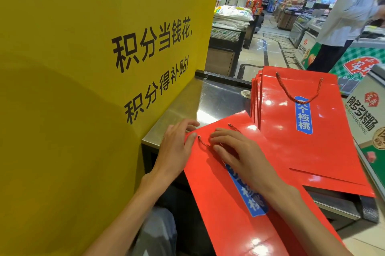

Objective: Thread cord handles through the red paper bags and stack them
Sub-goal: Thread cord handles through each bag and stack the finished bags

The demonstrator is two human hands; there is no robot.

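Your right hand (235, 151) lies flat w/ fingers straight on the cord handle (203, 142), nothing clenched, prob. seating it against the red paper bag (218, 193) at lower centre. Left hand (177, 145), fingers also straight, steadies the bag's top-left corner at the counter (208, 97) edge. Finished stack (308, 130) sits centre-right, handle up, just beside.

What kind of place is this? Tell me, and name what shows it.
Most likely a supermarket: stocked shelves line the aisle behind, chest freezers stand along it, stacked sacks sit on a display, and a yellow promotional sign stands beside the steel counter.
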